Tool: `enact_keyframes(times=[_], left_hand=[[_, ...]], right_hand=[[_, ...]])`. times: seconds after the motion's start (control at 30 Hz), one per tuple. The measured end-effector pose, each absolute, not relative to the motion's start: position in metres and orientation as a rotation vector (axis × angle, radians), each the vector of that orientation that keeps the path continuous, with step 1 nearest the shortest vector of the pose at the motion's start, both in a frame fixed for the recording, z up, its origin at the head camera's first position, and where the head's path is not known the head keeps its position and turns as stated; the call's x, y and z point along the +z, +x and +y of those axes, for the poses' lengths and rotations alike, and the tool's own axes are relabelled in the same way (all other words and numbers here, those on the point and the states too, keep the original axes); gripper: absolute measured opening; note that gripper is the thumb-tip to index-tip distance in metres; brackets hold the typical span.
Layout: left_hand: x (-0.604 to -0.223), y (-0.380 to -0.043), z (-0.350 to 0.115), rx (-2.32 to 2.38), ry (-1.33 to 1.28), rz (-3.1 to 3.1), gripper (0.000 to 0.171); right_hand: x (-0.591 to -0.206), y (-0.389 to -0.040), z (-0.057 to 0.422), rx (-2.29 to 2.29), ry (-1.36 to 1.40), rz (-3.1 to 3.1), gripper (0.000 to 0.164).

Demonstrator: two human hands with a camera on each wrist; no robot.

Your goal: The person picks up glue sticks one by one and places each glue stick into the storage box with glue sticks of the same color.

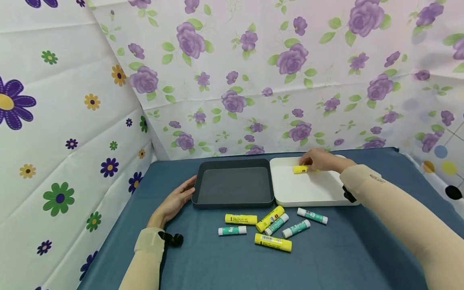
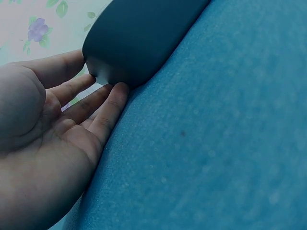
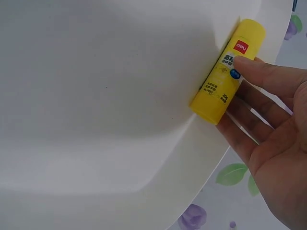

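My right hand [image 1: 323,160] pinches a yellow glue stick [image 3: 230,79] at the back of the white tray [image 1: 308,189]. In the right wrist view the thumb lies on its label, the other fingers are behind it, and the stick is close to the tray wall. To the left, my left hand [image 1: 175,203] touches the left end of the dark grey tray [image 1: 235,186] with its fingers extended. The left wrist view shows its fingertips against the outer wall of that tray, near a rounded corner.
In front of the trays lie loose glue sticks: yellow ones [image 1: 241,219], [image 1: 270,218], [image 1: 273,242] and several smaller green-and-white ones [image 1: 232,230]. The two trays stand side by side on a blue cloth [image 1: 203,266]. A flowered curtain [image 1: 217,80] hangs behind.
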State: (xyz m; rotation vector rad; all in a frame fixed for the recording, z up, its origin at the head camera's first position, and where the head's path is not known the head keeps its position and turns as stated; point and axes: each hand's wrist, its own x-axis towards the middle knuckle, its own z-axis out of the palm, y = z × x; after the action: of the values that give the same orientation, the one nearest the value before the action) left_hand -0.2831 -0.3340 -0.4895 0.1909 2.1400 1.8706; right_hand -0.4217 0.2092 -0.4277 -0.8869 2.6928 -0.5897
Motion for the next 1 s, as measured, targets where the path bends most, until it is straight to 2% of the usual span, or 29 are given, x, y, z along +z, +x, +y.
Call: enact_keyframes(times=[0.33,0.77,1.0], left_hand=[[-0.489,-0.282,-0.333,1.852,0.2,2.163,0.063],[-0.489,-0.283,-0.333,1.85,0.228,2.162,0.062],[-0.487,-0.28,-0.333,1.847,0.239,2.161,0.061]], right_hand=[[-0.412,-0.416,0.209,-0.631,-0.861,2.683,0.038],[-0.399,-0.41,0.22,-0.758,-0.872,2.642,0.034],[-0.387,-0.396,0.226,-0.87,-0.872,2.55,0.039]])
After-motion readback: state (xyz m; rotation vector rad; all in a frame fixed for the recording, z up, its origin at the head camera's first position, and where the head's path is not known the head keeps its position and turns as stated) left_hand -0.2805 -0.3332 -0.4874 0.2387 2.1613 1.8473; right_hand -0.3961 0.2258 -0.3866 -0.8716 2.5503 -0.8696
